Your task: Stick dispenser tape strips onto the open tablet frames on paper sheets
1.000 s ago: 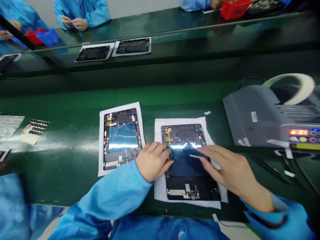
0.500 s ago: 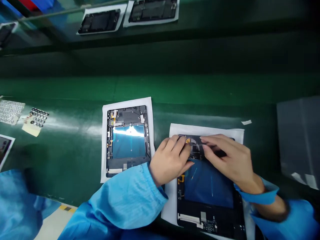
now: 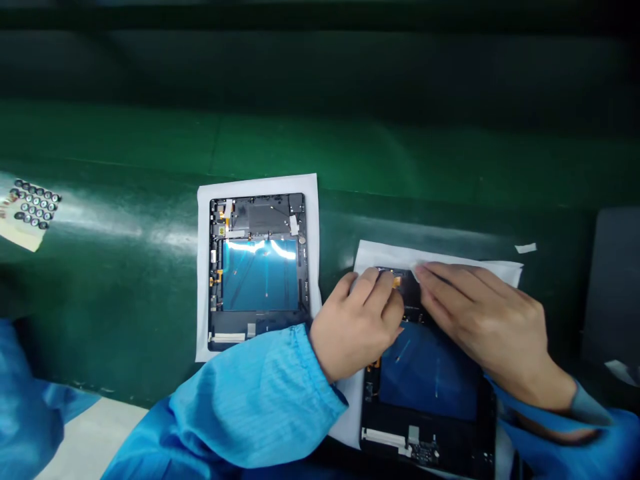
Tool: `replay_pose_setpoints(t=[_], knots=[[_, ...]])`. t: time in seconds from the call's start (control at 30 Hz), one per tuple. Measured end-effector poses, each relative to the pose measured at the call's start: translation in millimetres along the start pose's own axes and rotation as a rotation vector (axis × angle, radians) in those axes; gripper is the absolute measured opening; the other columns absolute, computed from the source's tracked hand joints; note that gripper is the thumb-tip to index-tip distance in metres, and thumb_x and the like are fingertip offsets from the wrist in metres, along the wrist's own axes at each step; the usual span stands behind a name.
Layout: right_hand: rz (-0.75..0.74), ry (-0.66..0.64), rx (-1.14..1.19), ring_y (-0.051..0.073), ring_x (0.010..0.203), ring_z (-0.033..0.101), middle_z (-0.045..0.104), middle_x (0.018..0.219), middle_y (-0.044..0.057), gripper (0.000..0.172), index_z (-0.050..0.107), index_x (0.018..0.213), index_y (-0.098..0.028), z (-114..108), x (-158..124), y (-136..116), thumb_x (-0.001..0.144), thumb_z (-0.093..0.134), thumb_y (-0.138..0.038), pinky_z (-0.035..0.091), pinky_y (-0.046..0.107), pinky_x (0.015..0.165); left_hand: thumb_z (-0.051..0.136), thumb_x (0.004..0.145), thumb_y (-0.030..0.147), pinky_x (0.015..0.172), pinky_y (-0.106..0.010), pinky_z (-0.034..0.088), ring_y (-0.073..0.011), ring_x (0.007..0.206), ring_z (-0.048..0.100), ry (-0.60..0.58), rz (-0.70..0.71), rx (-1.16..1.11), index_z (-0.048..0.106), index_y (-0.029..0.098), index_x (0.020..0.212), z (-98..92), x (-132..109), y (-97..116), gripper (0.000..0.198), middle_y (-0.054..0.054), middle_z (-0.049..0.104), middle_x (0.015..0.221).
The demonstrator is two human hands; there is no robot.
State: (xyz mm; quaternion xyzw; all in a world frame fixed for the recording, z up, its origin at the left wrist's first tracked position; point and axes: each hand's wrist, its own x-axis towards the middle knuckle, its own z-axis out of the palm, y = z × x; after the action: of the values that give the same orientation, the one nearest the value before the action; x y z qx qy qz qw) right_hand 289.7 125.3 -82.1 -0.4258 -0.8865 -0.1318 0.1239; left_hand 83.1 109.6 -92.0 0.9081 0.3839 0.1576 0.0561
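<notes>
An opened tablet [image 3: 425,373] with a blue inner panel lies on a white sheet [image 3: 345,420] in front of me. My left hand [image 3: 363,317] is closed over its upper left part, fingers curled down by a small orange piece; whatever the fingertips grip is hidden. On the upper right, my right hand [image 3: 480,313] rests with fingers pressed together, their tips near the top edge. I cannot make out what they hold. Left of my hands, a second opened tablet [image 3: 260,273] lies on its own white sheet [image 3: 203,267], untouched.
Small round parts stand in rows on a pale card [image 3: 25,233] at the far left of the green bench [image 3: 125,293]. A scrap of white tape [image 3: 525,248] lies beyond the right hand. A dark grey panel [image 3: 615,287] is at the right. Another person's blue sleeve [image 3: 30,407] shows lower left.
The view has tipped down, so the tablets on the upper shelf are out of sight. My right fingers have gone from a spread pinch on a thin strip to lying together against the tablet.
</notes>
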Motion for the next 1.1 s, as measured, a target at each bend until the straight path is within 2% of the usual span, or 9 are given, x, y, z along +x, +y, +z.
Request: replay_pose_setpoints(t=[0.1,0.17,0.27,0.37,0.6,0.83,0.97,1.1], knots=[[0.041,0.070,0.060,0.017,0.081,0.068,0.076,0.097,0.006,0.016,0.068,0.104,-0.013,-7,-1,-3,0.088,0.068,-0.012,0.052,0.028,0.072,0.052,0.100,0.030,0.100,-0.040,0.052,-0.0280,0.121,0.060,-0.014,-0.006,0.000,0.068,0.009,0.116,-0.3,0,1,0.030,-0.012,0.067,0.128],[0.098,0.115,0.067,0.015,0.081,0.068,0.076,0.099,0.005,0.026,0.068,0.109,-0.014,-9,-4,-7,0.084,0.072,-0.010,0.051,0.026,0.072,0.051,0.100,0.029,0.101,-0.041,0.052,-0.0282,0.122,0.059,-0.028,-0.010,-0.001,0.067,0.009,0.117,-0.3,0,1,0.030,-0.012,0.066,0.130],[0.113,0.041,-0.006,0.016,0.081,0.067,0.075,0.102,0.003,0.039,0.067,0.122,-0.017,-7,-8,-14,0.084,0.074,-0.015,0.046,0.028,0.069,0.050,0.100,0.027,0.101,-0.040,0.051,-0.0277,0.123,0.059,-0.038,-0.012,-0.002,0.067,0.009,0.119,-0.1,0,0,0.030,-0.012,0.066,0.130],[0.029,-0.032,-0.053,0.016,0.078,0.064,0.074,0.095,0.003,0.031,0.067,0.119,-0.015,0,-7,-20,0.089,0.070,-0.020,0.040,0.029,0.063,0.049,0.101,0.027,0.103,-0.040,0.051,-0.0272,0.124,0.058,-0.042,-0.012,0.002,0.066,0.008,0.122,-0.1,-1,0,0.033,-0.012,0.065,0.131],[-0.013,-0.022,-0.055,0.014,0.075,0.059,0.072,0.088,0.003,0.017,0.070,0.108,-0.013,2,-1,-24,0.094,0.063,-0.019,0.038,0.027,0.061,0.046,0.103,0.027,0.105,-0.040,0.049,-0.0273,0.128,0.055,-0.068,-0.013,-0.005,0.065,0.009,0.124,0.7,-3,1,0.034,-0.012,0.062,0.137],[-0.023,-0.094,-0.052,0.016,0.077,0.056,0.071,0.094,0.005,0.019,0.069,0.111,-0.011,1,-6,-25,0.093,0.063,-0.016,0.039,0.029,0.065,0.048,0.103,0.030,0.108,-0.042,0.047,-0.0281,0.132,0.052,-0.093,-0.009,-0.020,0.063,0.009,0.127,2.5,-4,1,0.036,-0.013,0.059,0.142],[-0.036,-0.123,-0.062,0.017,0.076,0.055,0.070,0.091,0.006,0.018,0.069,0.108,-0.009,-1,-2,-26,0.094,0.059,-0.013,0.039,0.030,0.067,0.051,0.101,0.031,0.107,-0.040,0.048,-0.0272,0.130,0.054,-0.076,-0.013,-0.006,0.064,0.008,0.126,2.3,-3,1,0.036,-0.013,0.061,0.139],[-0.039,-0.223,-0.106,0.019,0.077,0.053,0.066,0.086,0.007,0.024,0.068,0.113,-0.006,-4,0,-31,0.092,0.056,-0.011,0.038,0.032,0.066,0.052,0.101,0.033,0.108,-0.041,0.047,-0.0277,0.132,0.053,-0.078,-0.003,-0.044,0.063,0.009,0.128,4.3,-3,-1,0.038,-0.012,0.060,0.141]])
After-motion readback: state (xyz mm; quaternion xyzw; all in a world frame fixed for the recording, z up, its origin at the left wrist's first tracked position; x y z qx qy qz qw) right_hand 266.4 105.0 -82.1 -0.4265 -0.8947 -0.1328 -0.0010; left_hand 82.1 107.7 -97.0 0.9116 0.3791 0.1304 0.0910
